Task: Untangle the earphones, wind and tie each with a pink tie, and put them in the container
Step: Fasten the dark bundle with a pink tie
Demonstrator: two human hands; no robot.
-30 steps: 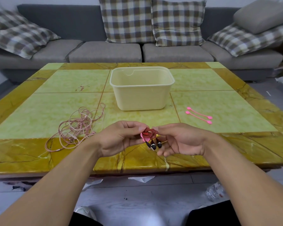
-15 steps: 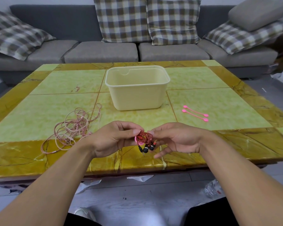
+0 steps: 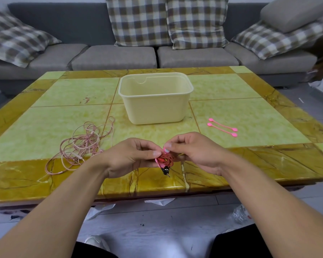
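Right, both hands are up over the near edge of the table, working one small bundle between them. The left hand has its fingers curled in and its thumb and fingertips pinching the wound red earphones from the left side. The right hand comes in from the other side, thumb and forefinger nipped on the round end of a pink tie that sits at the top of the bundle, with more pink showing along the bundle's lower left. A dark plug dangles from the bottom of the coil, hanging free above the tabletop. Off to the left, the pink earphones lie in a loose, tangled heap on the table, well apart from either hand. Dead centre and further back stands the cream container, upright and open at the top. To its right, two spare pink ties lie side by side, flat on the green tile. Behind it all runs a grey sofa with checked cushions propped along its back.
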